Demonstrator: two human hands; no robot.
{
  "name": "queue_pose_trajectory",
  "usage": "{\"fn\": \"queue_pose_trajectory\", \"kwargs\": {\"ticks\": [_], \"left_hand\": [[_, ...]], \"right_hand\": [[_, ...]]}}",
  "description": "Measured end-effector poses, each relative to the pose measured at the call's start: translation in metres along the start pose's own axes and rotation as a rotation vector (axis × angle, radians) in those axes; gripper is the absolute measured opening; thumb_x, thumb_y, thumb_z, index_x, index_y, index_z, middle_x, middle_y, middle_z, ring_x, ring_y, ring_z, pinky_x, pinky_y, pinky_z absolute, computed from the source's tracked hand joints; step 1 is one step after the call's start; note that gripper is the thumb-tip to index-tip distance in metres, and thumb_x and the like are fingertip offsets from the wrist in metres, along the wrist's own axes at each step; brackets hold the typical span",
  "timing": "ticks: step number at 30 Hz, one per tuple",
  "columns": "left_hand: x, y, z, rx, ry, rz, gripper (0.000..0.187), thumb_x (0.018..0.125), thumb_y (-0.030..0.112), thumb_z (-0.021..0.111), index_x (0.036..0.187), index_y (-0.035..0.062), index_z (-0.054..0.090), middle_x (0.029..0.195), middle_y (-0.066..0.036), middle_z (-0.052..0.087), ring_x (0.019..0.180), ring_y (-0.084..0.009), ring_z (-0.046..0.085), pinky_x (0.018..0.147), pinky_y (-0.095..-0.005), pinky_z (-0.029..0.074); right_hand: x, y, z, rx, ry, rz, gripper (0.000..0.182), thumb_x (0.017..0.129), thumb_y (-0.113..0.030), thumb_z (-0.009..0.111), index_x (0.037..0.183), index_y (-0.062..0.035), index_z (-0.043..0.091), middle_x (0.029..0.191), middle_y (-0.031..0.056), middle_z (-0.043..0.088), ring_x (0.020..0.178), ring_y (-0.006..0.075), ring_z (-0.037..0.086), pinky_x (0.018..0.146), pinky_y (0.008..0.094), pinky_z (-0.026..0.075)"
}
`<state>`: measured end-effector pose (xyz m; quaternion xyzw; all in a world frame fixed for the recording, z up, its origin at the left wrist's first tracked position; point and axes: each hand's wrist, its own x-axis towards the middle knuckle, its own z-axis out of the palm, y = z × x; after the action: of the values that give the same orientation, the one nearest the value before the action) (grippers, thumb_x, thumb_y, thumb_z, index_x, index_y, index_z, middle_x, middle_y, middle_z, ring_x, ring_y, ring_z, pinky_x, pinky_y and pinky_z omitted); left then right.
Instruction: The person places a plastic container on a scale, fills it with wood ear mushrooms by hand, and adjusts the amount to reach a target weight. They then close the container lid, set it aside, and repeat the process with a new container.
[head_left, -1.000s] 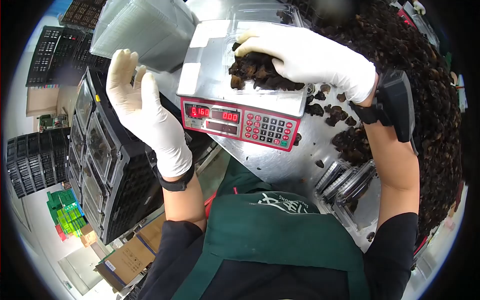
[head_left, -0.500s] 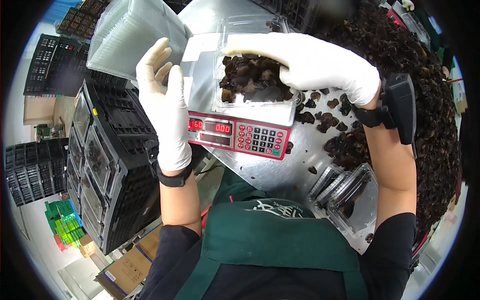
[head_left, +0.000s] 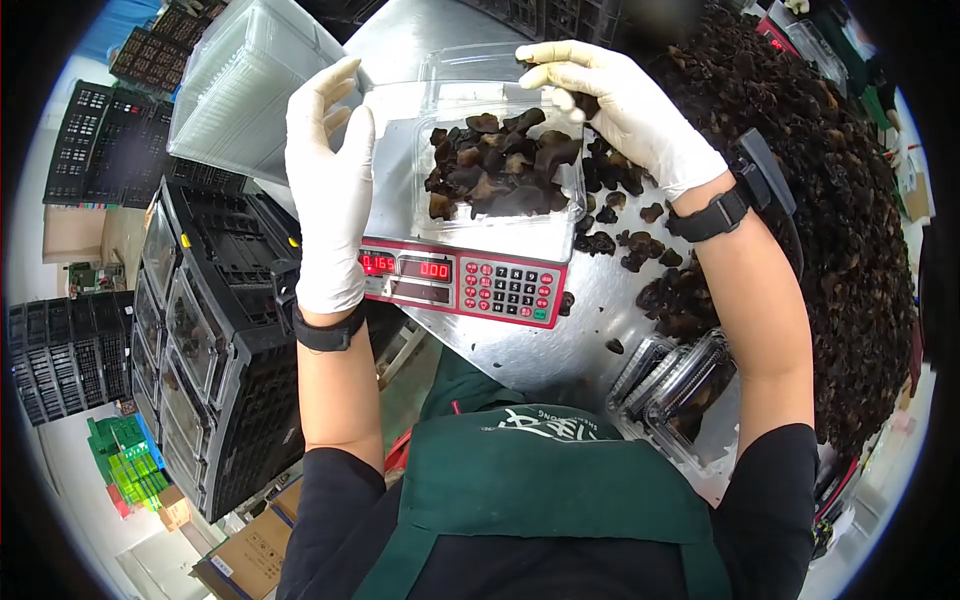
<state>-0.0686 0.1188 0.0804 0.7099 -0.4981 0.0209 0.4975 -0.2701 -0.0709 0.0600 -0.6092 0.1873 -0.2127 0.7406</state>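
A clear plastic box [head_left: 425,205] of dark wood ear mushrooms [head_left: 500,165] sits on a red and silver digital scale [head_left: 465,283], its hinged lid [head_left: 470,68] folded back on the far side. My right hand [head_left: 625,110], in a white glove, hovers over the box's far right corner. Its fingers reach toward the lid, apart from the thumb; a dark piece shows by the fingertips, and I see nothing clearly gripped. My left hand [head_left: 330,185], also gloved, is held open left of the box, fingers curved and holding nothing. The red display reads about 0.165.
A large heap of wood ear [head_left: 830,220] covers the table's right side, with loose pieces nearer the scale. Stacked clear boxes [head_left: 250,90] stand at the upper left. Filled clear boxes [head_left: 680,385] lie by my apron. Black crates [head_left: 240,330] are stacked at left.
My right hand has drawn back to the right from over the box, uncovering more of the mushrooms. The scale reading has risen from about .160 to 0.165. My left hand stays open.
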Motion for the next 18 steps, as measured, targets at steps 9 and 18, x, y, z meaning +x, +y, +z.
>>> {"fn": "queue_pose_trajectory", "kwargs": {"ticks": [9,18], "left_hand": [[0.038,-0.006,-0.026,0.057,0.090,0.049,0.037,0.091,0.007,0.060,0.128,0.0043,0.061,0.121,-0.009,0.066,0.110,-0.0163,0.062,0.096,-0.0282,0.046],[0.094,-0.056,0.026,0.244,-0.399,0.013,0.029,0.090,0.022,0.063,0.106,-0.0008,0.066,0.095,-0.016,0.070,0.091,-0.0248,0.067,0.081,-0.0346,0.052]], "right_hand": [[-0.049,-0.016,-0.033,-0.697,0.052,0.022,0.024,0.095,-0.017,0.057,0.111,-0.0038,0.070,0.070,-0.0036,0.057,0.056,0.0021,0.044,0.051,0.0200,0.036],[-0.036,0.011,-0.003,-1.144,0.139,-0.209,0.030,0.084,-0.028,0.069,0.108,-0.0086,0.069,0.077,0.0089,0.063,0.072,0.0200,0.063,0.067,0.0312,0.051]]}}
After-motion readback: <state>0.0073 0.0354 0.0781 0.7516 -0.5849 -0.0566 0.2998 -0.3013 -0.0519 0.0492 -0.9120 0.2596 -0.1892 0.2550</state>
